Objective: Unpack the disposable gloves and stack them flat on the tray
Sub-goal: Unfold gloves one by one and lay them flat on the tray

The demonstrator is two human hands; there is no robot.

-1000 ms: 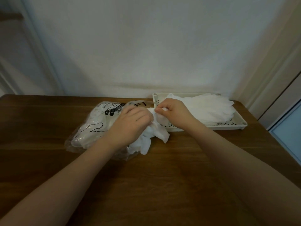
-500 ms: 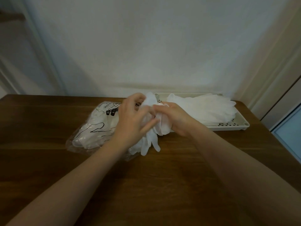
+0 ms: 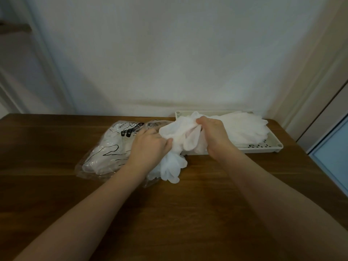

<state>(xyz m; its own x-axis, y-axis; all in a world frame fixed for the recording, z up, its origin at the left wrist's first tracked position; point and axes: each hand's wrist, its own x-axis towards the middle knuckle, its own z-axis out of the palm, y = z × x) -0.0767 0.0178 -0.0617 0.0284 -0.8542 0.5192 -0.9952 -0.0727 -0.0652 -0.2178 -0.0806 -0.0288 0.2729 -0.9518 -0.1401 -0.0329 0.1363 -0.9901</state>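
1. We see a crumpled white glove [image 3: 180, 132] at frame centre, lifted over the left end of the tray [image 3: 271, 146].
2. Our right hand [image 3: 212, 134] clutches its upper part with curled fingers; our left hand [image 3: 148, 146] pinches its lower edge.
3. More loose gloves [image 3: 172, 166] spill from the clear plastic bag [image 3: 105, 147] at centre left.
4. A flat glove stack [image 3: 244, 127] lies in the tray, right of centre.
5. Everything rests on the wooden table [image 3: 188, 213].

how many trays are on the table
1. The white perforated tray sits at the table's far right, by the wall, with a stack of gloves on it. The right hand covers its near-left part; nothing suggests a second tray hidden.
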